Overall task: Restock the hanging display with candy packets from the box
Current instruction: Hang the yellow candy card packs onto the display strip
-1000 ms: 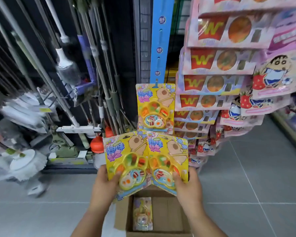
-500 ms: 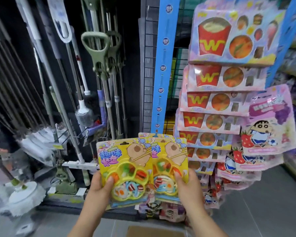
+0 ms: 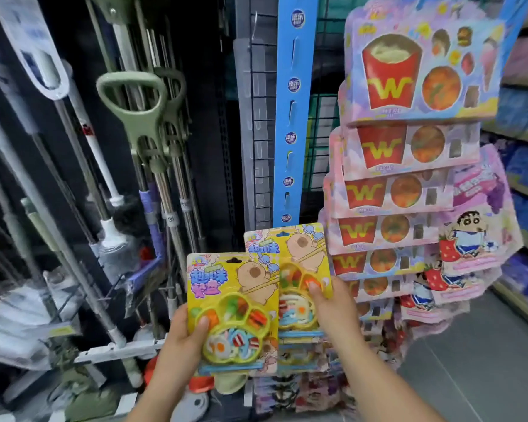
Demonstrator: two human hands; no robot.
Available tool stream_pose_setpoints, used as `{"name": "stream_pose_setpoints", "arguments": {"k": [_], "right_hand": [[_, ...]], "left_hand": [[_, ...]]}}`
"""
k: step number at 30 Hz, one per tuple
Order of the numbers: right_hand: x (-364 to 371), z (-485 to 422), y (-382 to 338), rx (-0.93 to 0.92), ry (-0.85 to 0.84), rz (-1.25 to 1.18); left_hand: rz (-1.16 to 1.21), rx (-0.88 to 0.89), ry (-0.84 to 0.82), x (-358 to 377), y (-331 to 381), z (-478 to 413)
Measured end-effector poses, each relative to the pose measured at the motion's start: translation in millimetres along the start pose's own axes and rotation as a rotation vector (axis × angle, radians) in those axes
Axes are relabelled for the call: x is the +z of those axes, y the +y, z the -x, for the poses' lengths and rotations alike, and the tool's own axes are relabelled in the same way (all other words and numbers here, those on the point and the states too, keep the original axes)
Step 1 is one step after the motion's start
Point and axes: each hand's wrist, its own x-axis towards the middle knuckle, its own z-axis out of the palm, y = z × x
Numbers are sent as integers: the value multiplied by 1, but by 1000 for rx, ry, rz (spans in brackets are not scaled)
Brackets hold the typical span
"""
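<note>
Gripping one yellow candy packet (image 3: 230, 312) each, the left hand (image 3: 180, 345) and right hand (image 3: 333, 303) had risen from the box, now out of view; the right packet (image 3: 290, 269) neared the blue hanging strip (image 3: 290, 117); hanging seemed next.

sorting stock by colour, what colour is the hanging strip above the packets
Blue hanging strip with round logo stickers; only the head view shows it.

2 yellow candy pkts, upright, side by side, edges overlapping. Left packet (image 3: 230, 312) in front, paw-shaped blister w/ colourful sweets; right packet (image 3: 290, 269) higher, just below blue hanging strip (image 3: 290, 117).
</note>
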Motion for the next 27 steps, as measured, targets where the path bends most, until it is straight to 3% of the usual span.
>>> {"name": "stream_pose_setpoints", "arguments": {"k": [7, 27], "right_hand": [[6, -3, -10, 55, 88, -89], [15, -25, 7, 185, 148, 121]], "left_hand": [[-55, 8, -83, -9, 6, -24], [6, -34, -109, 5, 5, -42]]}}
